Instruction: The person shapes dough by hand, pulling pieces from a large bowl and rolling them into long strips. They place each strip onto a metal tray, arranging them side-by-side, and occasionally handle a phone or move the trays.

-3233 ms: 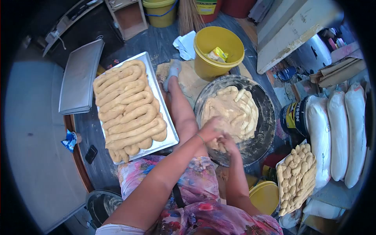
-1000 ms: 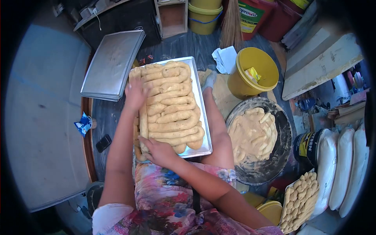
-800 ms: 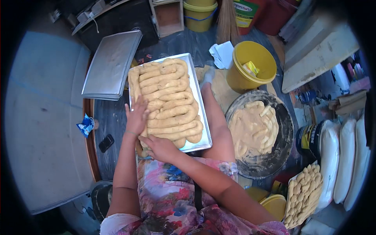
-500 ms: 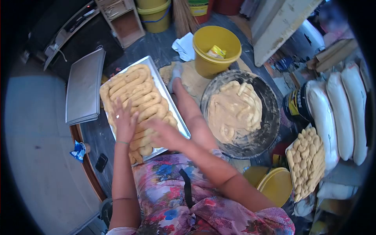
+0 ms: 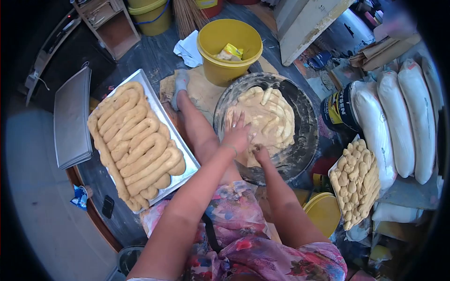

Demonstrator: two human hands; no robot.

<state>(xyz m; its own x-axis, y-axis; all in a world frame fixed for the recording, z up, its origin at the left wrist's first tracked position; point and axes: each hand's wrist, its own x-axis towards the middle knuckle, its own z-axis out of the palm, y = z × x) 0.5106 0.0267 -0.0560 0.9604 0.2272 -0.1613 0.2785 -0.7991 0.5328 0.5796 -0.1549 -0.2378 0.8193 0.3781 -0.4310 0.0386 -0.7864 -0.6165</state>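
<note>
A wide black basin (image 5: 304, 154) on the floor holds a floury mass of dough (image 5: 269, 112) with thick folds on top. My left hand (image 5: 236, 133) rests on the near-left part of this dough, fingers stretched out and apart. Close to its right, my right hand (image 5: 261, 153) is at the near edge of the dough with its fingers curled in. What those fingers hold, if anything, is hidden. Left of my leg lies a metal tray (image 5: 187, 164) bearing a long dough rope (image 5: 136, 136) laid in snaking loops.
A yellow bucket (image 5: 206, 63) with a yellow packet inside stands behind the basin. At right are a tray of small dough pieces (image 5: 354, 182), white sacks (image 5: 389, 126) and a dark bucket (image 5: 335, 112). Stacked metal sheets (image 5: 70, 122) lean at left; a phone (image 5: 108, 206) lies nearby.
Both hands have left the dough rope on the tray and moved right to the basin. The view has shifted right, and the looped dough now shows uncovered.
</note>
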